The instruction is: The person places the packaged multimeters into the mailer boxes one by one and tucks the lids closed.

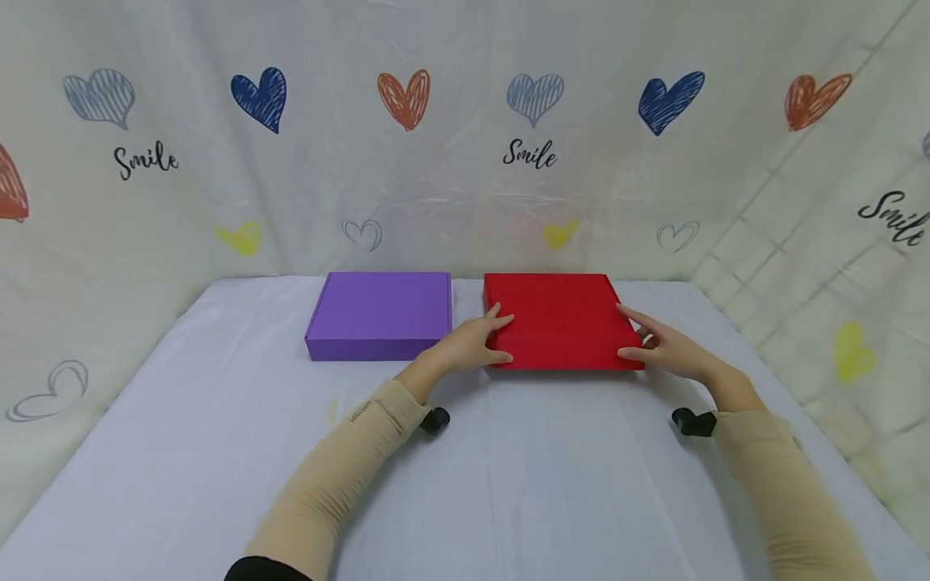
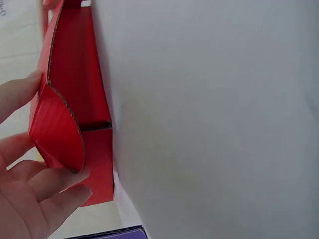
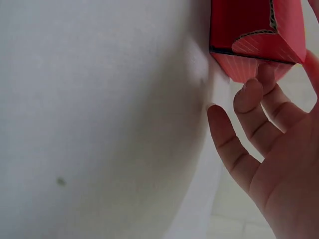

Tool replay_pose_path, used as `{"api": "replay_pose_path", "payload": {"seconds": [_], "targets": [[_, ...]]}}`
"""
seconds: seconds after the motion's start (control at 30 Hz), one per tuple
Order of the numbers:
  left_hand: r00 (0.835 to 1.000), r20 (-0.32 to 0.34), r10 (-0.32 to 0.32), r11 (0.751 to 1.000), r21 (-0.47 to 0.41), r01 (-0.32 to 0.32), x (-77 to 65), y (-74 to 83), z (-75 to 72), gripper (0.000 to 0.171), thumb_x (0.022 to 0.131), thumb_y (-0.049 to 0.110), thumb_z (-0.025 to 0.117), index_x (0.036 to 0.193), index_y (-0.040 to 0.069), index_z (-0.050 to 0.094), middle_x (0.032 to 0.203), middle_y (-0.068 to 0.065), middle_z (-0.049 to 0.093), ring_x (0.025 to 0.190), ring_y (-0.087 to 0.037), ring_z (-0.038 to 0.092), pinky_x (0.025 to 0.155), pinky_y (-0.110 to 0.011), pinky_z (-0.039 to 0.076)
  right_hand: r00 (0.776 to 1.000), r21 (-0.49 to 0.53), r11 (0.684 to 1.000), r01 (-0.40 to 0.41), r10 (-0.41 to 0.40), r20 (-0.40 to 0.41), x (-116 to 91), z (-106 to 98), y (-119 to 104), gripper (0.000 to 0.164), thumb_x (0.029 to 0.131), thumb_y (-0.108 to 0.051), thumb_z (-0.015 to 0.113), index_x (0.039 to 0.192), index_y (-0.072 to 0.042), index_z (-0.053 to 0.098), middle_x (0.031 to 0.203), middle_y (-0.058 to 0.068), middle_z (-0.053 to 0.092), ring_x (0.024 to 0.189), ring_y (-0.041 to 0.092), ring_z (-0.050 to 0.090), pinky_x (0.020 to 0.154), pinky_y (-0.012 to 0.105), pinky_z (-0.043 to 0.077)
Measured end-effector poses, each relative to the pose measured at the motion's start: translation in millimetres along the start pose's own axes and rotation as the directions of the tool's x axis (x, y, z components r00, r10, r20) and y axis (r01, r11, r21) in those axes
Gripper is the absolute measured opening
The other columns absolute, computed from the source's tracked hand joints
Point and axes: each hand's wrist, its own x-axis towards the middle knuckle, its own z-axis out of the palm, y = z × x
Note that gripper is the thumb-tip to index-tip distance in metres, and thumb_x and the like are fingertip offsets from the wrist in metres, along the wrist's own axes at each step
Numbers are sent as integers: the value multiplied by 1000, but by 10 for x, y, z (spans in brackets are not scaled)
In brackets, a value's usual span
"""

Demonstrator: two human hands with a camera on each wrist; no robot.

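Note:
A flat red cardboard box (image 1: 555, 319) lies on the white cloth, its front lid edge slightly raised. In the left wrist view, the lid's curved side flap (image 2: 60, 129) stands out of the box, and the inside shows below the lid. My left hand (image 1: 468, 345) holds the lid at its left side, thumb at the front corner. My right hand (image 1: 672, 347) holds the right side, thumb on the front corner and a finger farther back on the edge. In the right wrist view, curled fingers (image 3: 249, 94) are by the box's end, and the little finger stands apart.
A closed purple box (image 1: 381, 311) lies to the left of the red one, close to my left forearm. The table's white cloth (image 1: 538, 484) stretches toward me. A curtain (image 1: 465, 186) printed with hearts hangs behind the table and along its sides.

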Motion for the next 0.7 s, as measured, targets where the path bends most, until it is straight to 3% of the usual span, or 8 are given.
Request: {"api": "replay_pose_path", "payload": {"seconds": [0.23,0.4,0.5,0.6,0.7], "targets": [[999,21,-31,999,32,30,-19,56,-12,77,98,24,72,162,16,31,171,-10,12,153,-32,25,115,-41,38,998,30,999,-30,28,50,35,33,-1,95,94,-27,75,165,-12,14,125,22,47,89,25,59,71,33,54],[998,50,-32,996,89,27,-12,94,-42,79,98,26,72,162,15,28,171,-13,10,152,-33,27,117,-40,36,998,9,1000,-17,16,64,36,20,-24,96,94,-29,76,165,-11,13,115,19,52,82,24,61,74,35,51],[998,58,-26,993,113,20,-9,101,-41,79,98,24,73,162,14,27,171,-15,9,150,-33,32,113,-36,41,996,-20,999,-37,39,80,49,21,-45,98,94,-36,75,166,-16,11,120,20,52,82,23,61,80,38,48],[997,67,-29,993,115,21,-13,101,-32,80,97,22,73,163,14,27,171,-15,8,145,-32,39,104,-32,49,994,-48,998,-51,55,96,64,28,-53,101,94,-40,75,166,-19,8,136,26,45,94,28,59,88,45,45],[997,60,-37,996,88,32,-15,91,-21,81,97,20,74,163,15,28,171,-13,8,147,-31,36,103,-32,49,993,-57,997,-57,63,99,75,38,-50,101,94,-42,75,167,-20,8,151,30,32,114,37,50,96,53,42]]}}
